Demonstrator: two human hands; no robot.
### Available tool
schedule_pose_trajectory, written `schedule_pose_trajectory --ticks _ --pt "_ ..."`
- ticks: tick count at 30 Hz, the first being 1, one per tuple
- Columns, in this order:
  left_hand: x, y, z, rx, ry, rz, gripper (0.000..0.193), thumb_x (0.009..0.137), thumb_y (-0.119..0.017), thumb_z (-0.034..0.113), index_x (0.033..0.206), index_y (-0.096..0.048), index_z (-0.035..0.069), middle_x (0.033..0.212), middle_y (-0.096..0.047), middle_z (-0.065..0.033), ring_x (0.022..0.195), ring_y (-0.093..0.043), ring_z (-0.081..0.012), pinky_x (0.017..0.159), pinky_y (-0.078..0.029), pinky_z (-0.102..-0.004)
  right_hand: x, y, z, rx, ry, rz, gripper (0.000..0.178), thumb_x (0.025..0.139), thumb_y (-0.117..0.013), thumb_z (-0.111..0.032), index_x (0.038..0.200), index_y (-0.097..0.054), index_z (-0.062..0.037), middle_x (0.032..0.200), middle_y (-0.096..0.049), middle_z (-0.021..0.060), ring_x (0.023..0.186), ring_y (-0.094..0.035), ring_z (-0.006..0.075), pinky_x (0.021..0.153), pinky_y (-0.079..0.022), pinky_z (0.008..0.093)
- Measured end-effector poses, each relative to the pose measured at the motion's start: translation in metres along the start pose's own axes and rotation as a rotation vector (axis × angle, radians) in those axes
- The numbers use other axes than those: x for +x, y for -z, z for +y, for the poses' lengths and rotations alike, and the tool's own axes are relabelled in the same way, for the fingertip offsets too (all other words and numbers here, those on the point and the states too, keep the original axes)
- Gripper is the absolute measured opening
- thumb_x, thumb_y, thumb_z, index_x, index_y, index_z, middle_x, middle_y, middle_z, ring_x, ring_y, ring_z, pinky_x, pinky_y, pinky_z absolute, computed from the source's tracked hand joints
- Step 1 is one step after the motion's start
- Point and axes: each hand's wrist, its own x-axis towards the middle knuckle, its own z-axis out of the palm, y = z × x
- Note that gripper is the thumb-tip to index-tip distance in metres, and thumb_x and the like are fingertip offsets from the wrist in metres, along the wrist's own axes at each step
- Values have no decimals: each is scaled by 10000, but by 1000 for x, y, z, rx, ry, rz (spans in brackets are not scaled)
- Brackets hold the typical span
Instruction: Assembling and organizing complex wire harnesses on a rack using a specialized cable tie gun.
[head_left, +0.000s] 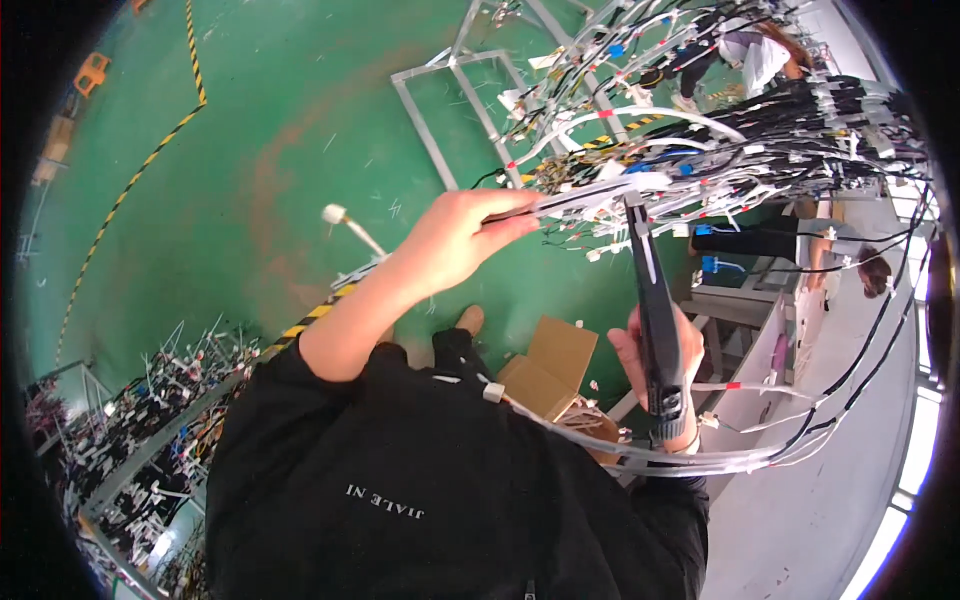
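Observation:
My left hand [452, 232] pinches a bundle of white and dark wires [585, 198] between thumb and fingers. My right hand [688, 350] is wrapped around a long black cable tie gun [655, 310] with a ridged knob at its rear end. The gun's narrow nose is at the wire bundle, close to a white piece on it; whether a tie is in the nose is too small to tell. The bundle runs right into a thick wiring harness [800, 135] with white, blue and red connectors and tags.
A grey metal frame [425, 130] stands on the green floor ahead. An open cardboard box [545, 370] lies near my feet. Looped cables [700, 460] cross beside my right arm. More harnesses [150, 420] hang at lower left. Other people [760, 55] are at the right.

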Motion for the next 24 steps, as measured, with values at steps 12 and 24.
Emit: schedule_pose_trajectory --ticks 12,24 --pt "-148 42 -114 88 88 720 335 791 -549 -56 1110 -614 25 1135 -611 -75 1072 -578 -182 934 -466 -333 32 -85 -41 642 -80 -243 664 846 -741 -59 1437 -444 2 1096 -666 87 965 -638 166 899 -518 326" --pt "-161 81 -74 -427 638 -294 224 1020 -590 228 1112 -672 41 718 -656 -25 605 -600 -60 498 -447 -212 7 -101 -37 -198 258 88 322 762 -748 -37 1059 -630 3 983 -627 136 1136 -544 312 886 -487 413"
